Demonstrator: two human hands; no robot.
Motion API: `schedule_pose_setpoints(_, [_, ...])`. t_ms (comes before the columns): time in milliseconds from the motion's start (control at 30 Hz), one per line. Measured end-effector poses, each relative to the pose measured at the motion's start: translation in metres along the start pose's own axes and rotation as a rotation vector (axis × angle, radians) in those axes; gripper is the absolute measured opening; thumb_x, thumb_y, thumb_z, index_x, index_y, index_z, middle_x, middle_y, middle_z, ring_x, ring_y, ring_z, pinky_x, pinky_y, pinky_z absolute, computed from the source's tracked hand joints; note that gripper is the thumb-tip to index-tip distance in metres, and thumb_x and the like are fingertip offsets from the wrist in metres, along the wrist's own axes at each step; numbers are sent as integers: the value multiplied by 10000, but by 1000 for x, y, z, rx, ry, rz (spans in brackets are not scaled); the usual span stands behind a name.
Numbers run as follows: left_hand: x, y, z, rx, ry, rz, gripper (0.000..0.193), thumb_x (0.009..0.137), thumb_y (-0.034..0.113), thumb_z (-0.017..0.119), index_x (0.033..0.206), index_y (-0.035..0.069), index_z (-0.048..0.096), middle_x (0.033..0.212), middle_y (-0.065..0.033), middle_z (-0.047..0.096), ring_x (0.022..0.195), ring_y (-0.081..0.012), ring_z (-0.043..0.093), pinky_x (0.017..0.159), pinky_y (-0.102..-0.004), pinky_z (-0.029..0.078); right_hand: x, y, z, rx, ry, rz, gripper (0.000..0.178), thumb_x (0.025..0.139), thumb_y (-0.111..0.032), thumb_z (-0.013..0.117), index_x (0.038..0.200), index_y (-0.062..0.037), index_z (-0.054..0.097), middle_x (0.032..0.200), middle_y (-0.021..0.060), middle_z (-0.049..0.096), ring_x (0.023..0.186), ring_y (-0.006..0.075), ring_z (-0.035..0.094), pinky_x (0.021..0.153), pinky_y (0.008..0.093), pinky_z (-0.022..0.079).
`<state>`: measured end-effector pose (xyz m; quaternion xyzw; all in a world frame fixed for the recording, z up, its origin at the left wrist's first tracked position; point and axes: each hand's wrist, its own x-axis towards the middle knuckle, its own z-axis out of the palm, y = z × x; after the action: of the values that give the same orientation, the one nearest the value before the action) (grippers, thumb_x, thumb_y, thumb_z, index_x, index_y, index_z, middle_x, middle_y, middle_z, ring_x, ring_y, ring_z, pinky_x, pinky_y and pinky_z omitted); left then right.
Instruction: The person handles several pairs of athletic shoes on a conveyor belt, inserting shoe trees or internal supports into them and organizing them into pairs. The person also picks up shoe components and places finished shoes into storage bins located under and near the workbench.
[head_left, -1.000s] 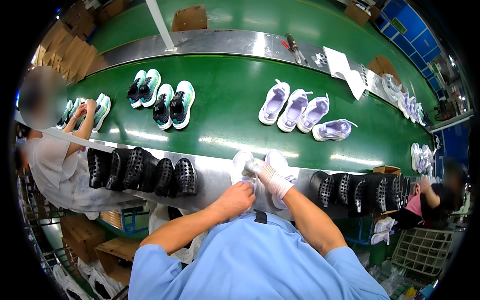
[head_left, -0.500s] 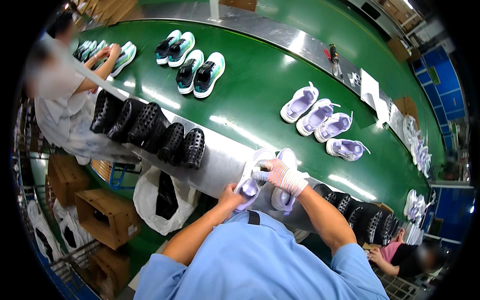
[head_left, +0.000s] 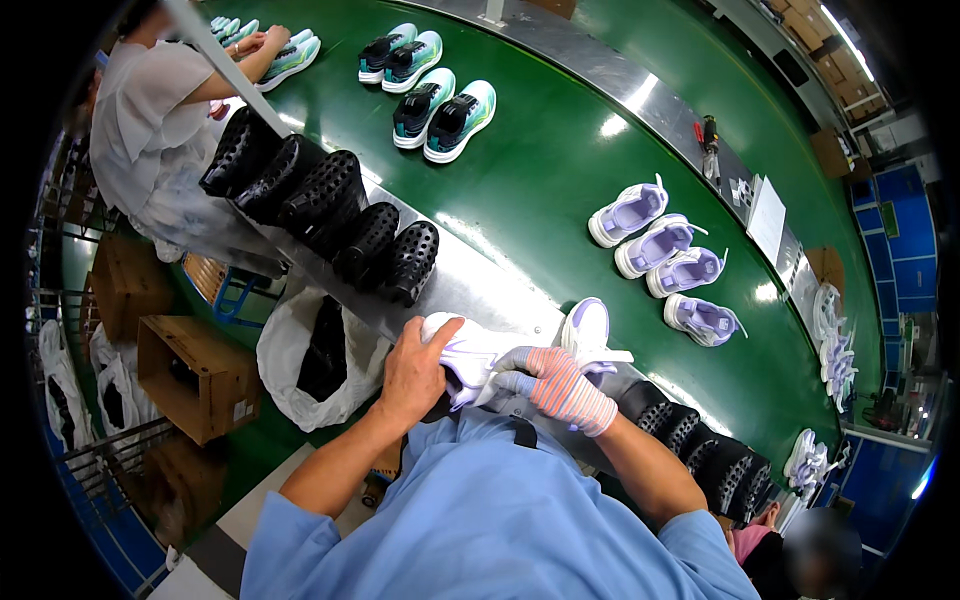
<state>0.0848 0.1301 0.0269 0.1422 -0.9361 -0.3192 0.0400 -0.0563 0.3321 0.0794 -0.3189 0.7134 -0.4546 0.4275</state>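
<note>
While the bare L hand (head_left: pixel 413 374) grips a white-&-lilac sneaker (head_left: pixel 466 345) by the shiny metal counter (head_left: pixel 477 283), the stripy-gloved R hand (head_left: pixel 565 388), half curled, touches it (can't tell if pinching); prob. unfinished, w/ its white-&-lilac mate (head_left: pixel 588 324) not picked up.

No lettering, numbers or signs can be read here.

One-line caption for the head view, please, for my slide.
Bare left hand grips a white-and-lilac shoe at a metal ledge; striped-gloved right hand touches it.
</note>
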Motion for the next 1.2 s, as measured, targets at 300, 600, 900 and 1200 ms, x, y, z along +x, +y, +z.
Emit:
schedule_pose_setpoints(300, [0, -2, -12, 40, -62, 44, 641, 751, -89, 614, 1326, 181, 704, 1182, -254, 564, 1048, -458, 623, 915, -499, 543, 22, 4, 20, -89, -57, 56, 275, 979, -277, 676, 1069, -23, 731, 907, 199, 720, 828, 354, 695, 781, 429, 548])
schedule_pose_setpoints(600, [-6, -23, 1, -95, -189, -164, 607, 785, -59, 588, 1355, 126, 683, 1227, -248, 624, 992, -475, 657, 866, -487, 578, 35, -13, 25, -543, -32, 293, 382, 944, -400, 690, 1073, -42, 723, 985, 217, 726, 940, 418, 695, 827, 475, 550])
schedule_pose_setpoints(900, [24, 0, 31, -87, -232, -446, 530, 857, 92, 660, 1369, -24, 590, 1191, -254, 681, 916, -391, 712, 678, -472, 604, -132, 119, 30, -443, 1067, 564, 363, 898, -237, 697, 1157, 11, 638, 1005, 240, 714, 939, 433, 701, 861, 475, 560])
schedule_pose_setpoints(1200, [23, 84, 93, 46, -281, 301, 207, 845, 130, 757, 1028, 49, 703, 974, -165, 623, 938, -361, 617, 795, -487, 517, -82, 107, 31, -448, 892, 536, 548, 825, -344, 832, 1231, -34, 632, 1119, 185, 698, 1056, 390, 665, 938, 461, 541])
